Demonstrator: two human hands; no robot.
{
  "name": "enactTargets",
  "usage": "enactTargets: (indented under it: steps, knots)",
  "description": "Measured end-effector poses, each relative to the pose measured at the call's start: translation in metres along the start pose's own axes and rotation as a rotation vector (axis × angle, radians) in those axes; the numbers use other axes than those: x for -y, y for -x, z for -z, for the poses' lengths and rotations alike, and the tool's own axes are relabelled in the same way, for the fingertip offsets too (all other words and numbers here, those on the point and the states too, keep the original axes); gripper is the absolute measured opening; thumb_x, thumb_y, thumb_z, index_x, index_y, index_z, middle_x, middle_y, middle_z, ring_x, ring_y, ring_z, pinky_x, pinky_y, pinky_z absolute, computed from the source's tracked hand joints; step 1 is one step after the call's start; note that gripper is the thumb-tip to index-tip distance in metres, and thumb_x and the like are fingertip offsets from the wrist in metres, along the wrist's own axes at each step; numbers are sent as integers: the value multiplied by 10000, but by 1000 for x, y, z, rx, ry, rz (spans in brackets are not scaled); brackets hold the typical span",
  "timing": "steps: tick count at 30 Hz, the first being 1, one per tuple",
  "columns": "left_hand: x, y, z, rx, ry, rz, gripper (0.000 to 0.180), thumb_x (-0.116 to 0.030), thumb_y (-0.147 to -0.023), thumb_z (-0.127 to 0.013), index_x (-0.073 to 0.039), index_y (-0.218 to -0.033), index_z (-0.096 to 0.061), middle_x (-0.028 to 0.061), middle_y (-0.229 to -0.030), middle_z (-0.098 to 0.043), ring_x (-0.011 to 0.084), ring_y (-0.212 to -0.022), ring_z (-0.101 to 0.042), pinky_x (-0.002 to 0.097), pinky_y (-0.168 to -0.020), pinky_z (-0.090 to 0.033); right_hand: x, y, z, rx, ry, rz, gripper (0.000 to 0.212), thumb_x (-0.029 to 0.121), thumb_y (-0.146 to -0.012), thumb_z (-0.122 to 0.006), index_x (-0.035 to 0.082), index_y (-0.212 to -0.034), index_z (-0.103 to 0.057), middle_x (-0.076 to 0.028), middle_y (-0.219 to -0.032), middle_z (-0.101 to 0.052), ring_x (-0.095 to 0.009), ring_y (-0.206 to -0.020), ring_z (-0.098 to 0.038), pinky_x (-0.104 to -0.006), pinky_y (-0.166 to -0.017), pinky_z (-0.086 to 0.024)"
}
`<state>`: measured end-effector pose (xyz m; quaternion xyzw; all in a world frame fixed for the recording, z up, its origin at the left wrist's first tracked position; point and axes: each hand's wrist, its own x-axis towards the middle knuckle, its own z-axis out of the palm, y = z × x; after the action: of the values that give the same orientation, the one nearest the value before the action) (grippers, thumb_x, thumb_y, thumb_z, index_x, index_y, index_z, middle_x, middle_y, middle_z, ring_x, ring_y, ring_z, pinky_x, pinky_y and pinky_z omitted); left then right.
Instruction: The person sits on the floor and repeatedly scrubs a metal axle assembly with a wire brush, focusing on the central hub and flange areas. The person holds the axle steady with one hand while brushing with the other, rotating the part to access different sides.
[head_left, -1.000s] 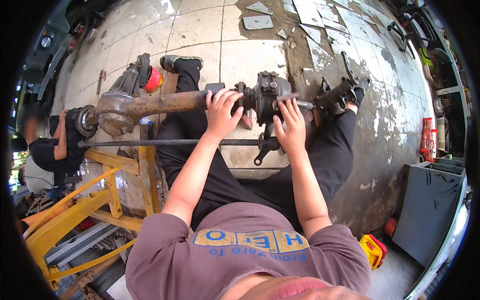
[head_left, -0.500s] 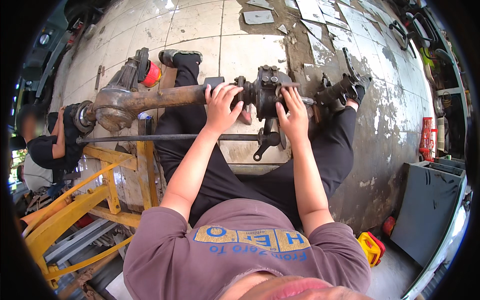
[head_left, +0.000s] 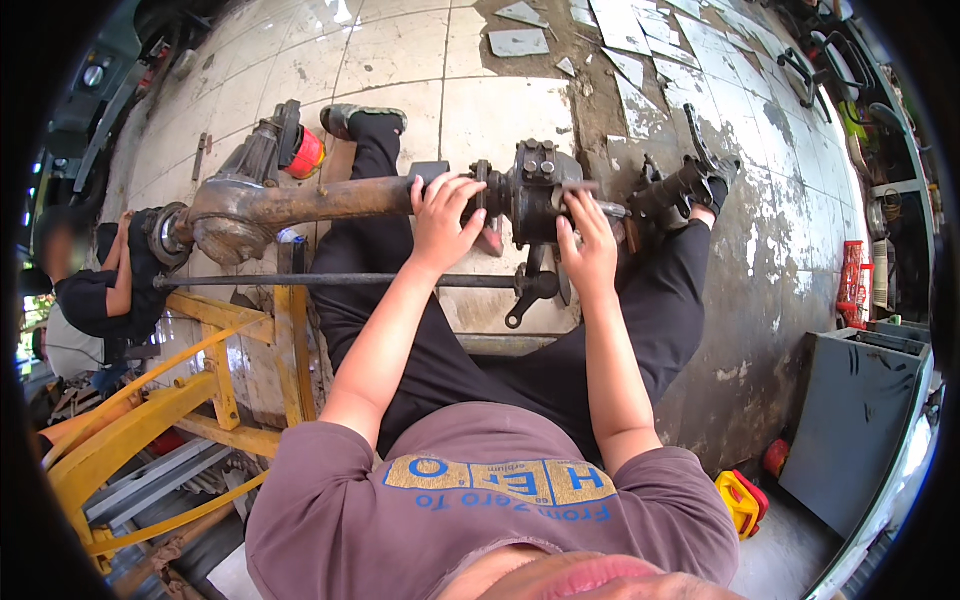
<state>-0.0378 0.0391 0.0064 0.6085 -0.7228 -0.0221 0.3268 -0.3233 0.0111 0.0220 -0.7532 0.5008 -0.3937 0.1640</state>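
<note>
A long rusty axle housing lies across in front of me, with a round bulging differential casing at its left part. My left hand curls over the tube near its right end, beside a flange, thumb apart from the fingers. To the right of it is a dark, greasy wheel-end knuckle with several bolts on top. At the knuckle's right side, my right hand has bent fingers on a small flat brown metal piece, blurred by motion. Its fingertips are partly hidden.
A thin steel rod with a dark arm runs nearer to me. At the left stand a yellow frame and another person close to the axle's end. A red can, broken tiles and a grey cabinet surround the work.
My right hand has shifted slightly down and the flat brown piece at its fingertips has moved nearer. My left hand stays on the axle housing.
</note>
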Motion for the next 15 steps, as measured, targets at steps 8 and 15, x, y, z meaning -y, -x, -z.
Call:
enactTargets:
  steps: [8, 15]
  knots:
    - [-1, 0, -2, 5, 7, -2, 469, -298, -990, -796, -199, -1444, -729, 43, -1443, -716, 305, -1524, -558, 656, -1371, -163, 1, -19, 2, 18, -17, -37, 430, 242, -1070, -759, 78, -1467, -762, -180, -1582, -708, -408, -1520, -619, -502, -1247, -488]
    - [1, 0, -1, 3, 17, -12, 463, -314, -992, -786, -201, -1438, -730, 41, -1450, -713, 300, -1530, -553, 663, -1372, -156, 3, -1, 2, 22, 18, -17, 461, 233, -1069, -763, 67, -1498, -744, -177, -1591, -703, -410, -1522, -620, -514, -1256, -482]
